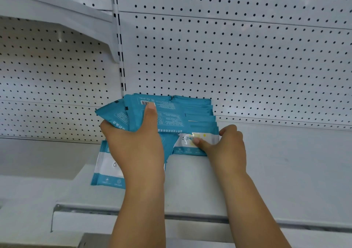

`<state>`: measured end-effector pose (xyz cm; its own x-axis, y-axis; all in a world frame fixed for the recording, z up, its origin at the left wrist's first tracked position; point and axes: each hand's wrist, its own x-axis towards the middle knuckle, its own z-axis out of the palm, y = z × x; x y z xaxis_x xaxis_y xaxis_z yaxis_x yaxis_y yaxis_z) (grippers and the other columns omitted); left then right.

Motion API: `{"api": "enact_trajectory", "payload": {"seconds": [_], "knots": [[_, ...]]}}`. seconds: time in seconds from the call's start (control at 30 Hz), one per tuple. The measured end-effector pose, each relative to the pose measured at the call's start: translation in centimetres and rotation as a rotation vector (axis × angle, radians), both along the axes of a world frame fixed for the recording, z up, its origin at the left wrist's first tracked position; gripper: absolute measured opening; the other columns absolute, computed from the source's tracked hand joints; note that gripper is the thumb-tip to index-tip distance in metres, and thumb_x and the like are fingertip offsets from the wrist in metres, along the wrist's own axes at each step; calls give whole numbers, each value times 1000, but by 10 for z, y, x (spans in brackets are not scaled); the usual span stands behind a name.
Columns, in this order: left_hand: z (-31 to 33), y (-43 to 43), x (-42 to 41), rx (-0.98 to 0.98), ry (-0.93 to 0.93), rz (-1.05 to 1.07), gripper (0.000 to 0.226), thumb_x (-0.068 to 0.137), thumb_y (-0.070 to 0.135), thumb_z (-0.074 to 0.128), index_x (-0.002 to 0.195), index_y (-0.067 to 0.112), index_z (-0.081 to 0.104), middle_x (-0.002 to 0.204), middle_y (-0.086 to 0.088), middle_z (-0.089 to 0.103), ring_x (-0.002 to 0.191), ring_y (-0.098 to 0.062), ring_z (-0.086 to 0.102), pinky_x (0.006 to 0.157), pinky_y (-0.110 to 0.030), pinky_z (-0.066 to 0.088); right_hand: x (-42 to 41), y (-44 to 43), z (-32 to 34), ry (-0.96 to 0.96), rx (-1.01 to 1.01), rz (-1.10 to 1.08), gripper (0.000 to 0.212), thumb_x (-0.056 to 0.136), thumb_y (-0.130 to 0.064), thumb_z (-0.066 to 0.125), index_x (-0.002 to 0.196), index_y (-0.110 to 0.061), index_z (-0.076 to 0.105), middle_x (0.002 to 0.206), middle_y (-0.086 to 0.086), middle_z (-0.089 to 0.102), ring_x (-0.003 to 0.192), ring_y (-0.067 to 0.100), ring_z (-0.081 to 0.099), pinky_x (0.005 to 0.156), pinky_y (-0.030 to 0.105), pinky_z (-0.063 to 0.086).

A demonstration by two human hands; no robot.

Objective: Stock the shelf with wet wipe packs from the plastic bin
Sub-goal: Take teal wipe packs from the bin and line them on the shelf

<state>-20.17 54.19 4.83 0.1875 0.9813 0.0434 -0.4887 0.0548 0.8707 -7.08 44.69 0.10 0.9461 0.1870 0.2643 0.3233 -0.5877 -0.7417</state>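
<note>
My left hand (136, 143) grips a fanned bundle of teal wet wipe packs (131, 114) above the white shelf (285, 162), thumb across the top pack near its barcode. To the right, a row of teal packs (200, 116) stands on the shelf against the pegboard. My right hand (226, 146) pinches the front pack of that row (190, 144), thumb on its white label and fingers over its right edge. Another teal and white pack (106, 169) lies on the shelf below my left hand. The plastic bin is out of view.
White pegboard back panels (247, 61) rise behind the shelf, split by a slotted upright (121, 57). An upper shelf and bracket (57, 17) overhang at the top left. The shelf's front rail (190, 215) runs below my forearms.
</note>
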Motion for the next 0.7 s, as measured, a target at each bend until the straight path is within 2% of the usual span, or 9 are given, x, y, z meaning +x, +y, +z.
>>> {"api": "enact_trajectory", "payload": {"seconds": [0.1,0.17,0.23,0.3,0.37,0.43,0.5,0.57,0.7], "knots": [[0,-1,-2,-16,4,-29,42,78,38,88,106,35,56,99,13,73,89,-10,74,80,-47,63,-1,-8,2,36,98,-14,77,71,-55,85,124,-11,51,119,7,50,102,25,56,77,32,42],[1,-3,-3,-26,-7,-62,41,79,36,88,106,35,57,98,13,74,89,-10,74,79,-46,64,-5,-14,9,1,194,-41,61,82,-52,77,122,-12,54,121,7,54,95,18,52,77,27,36],[5,-5,-4,-26,-22,-106,43,79,35,88,111,32,60,97,14,75,87,-8,75,77,-45,64,-12,-21,20,-52,331,-43,40,91,-50,67,110,-15,61,112,0,63,93,13,55,78,27,40],[7,-9,-6,-21,-39,-162,45,79,33,87,117,30,62,98,14,76,89,-7,75,78,-44,64,-23,-27,35,11,450,52,34,94,-53,60,98,-19,66,98,-8,70,89,7,64,73,25,47],[10,-14,-6,-18,-57,-225,48,79,31,87,121,29,63,101,12,77,93,-11,76,82,-48,63,-36,-28,47,178,523,254,40,89,-62,60,101,-25,69,91,-11,74,78,-1,68,68,22,49],[11,-19,-5,-23,-63,-282,50,79,32,87,124,27,65,106,8,78,97,-15,76,85,-51,62,-45,-29,50,232,520,446,56,76,-68,64,120,-35,62,102,-13,75,89,-3,70,76,22,55],[11,-21,-4,-49,-70,-292,49,79,33,87,123,27,66,106,6,78,96,-17,76,83,-52,63,-46,-32,47,185,509,603,76,68,-60,76,137,-47,48,124,-18,66,109,-1,65,86,25,58],[10,-21,-3,-81,-75,-264,49,78,34,88,121,26,67,105,6,78,95,-17,76,82,-52,63,-44,-35,46,137,499,710,91,67,-42,85,145,-50,40,133,-26,57,116,-4,60,87,22,57],[10,-23,-2,-92,-66,-259,49,77,37,88,121,27,66,104,8,78,94,-15,76,82,-51,63,-40,-36,44,7,488,688,80,66,-35,86,139,-44,53,130,-22,59,112,-3,60,87,21,57]]}}
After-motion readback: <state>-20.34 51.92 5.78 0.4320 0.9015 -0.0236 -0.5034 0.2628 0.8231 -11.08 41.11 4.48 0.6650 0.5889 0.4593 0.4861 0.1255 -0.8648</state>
